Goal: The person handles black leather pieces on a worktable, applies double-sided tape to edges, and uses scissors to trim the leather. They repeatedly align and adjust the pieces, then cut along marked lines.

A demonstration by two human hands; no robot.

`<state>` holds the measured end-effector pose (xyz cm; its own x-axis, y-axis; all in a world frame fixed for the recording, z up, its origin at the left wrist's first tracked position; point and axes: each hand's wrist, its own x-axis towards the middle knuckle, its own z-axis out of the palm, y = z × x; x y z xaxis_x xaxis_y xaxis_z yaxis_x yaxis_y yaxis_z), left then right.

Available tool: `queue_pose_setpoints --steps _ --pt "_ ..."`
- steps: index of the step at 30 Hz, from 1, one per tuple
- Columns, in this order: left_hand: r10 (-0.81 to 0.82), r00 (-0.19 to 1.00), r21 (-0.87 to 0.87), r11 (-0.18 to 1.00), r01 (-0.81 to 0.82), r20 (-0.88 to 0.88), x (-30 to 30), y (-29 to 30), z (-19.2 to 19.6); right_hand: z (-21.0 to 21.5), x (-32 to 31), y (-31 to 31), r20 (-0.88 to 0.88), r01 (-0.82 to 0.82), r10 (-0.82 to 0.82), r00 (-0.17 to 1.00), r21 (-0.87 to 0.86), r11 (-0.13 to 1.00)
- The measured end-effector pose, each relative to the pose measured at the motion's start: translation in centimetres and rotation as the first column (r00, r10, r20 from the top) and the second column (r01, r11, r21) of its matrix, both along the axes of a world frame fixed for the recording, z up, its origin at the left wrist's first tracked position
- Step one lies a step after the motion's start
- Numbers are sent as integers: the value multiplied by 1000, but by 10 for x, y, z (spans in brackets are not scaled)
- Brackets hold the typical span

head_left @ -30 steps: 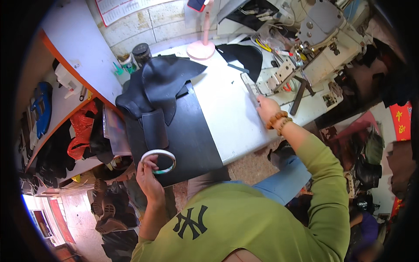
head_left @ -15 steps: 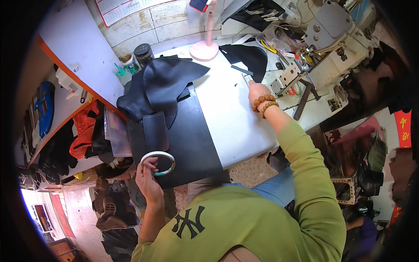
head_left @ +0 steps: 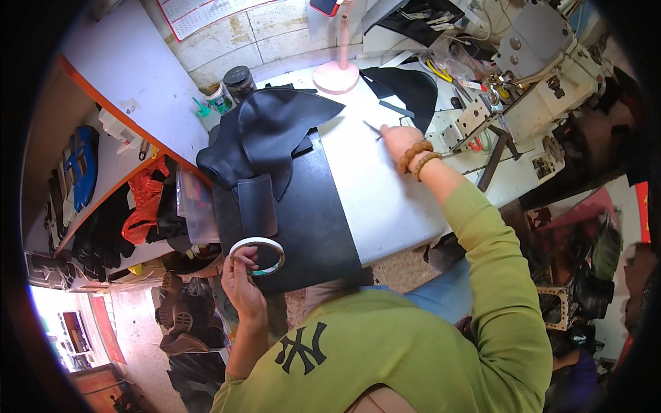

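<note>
My left hand is closed on the rim of a roll of white tape, held upright over the near left corner of a black mat. Over the white tabletop, my right hand grips a slim, dark, pointed tool; its handle is hidden in the fingers, so its kind is unclear. A large black leather piece lies folded across the mat's far part. In front of it rests a small rectangular black leather piece. Beyond my right hand are a dark strip and another black piece.
A pink stand is at the back, with a dark jar to its left. Yellow-handled pliers, a hammer and a sewing machine crowd the right. An orange-edged shelf bounds the left side.
My right hand has drawn back slightly from the dark strip, bringing the slim tool over the white tabletop. The left hand still holds the tape roll. The whole view has shifted a little.
</note>
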<state>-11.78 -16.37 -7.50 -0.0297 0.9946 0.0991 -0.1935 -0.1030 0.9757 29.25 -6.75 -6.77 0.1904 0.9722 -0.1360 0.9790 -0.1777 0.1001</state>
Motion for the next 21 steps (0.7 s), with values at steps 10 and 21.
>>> queue_pose_setpoints --steps 10,21 --pt "-58 998 -12 998 58 -6 20 3 1 -10 -20 -201 47 -700 710 703 -133 702" --pt "-102 995 35 994 101 24 15 10 -1 -22 77 -255 -806 580 -234 544 159 799"
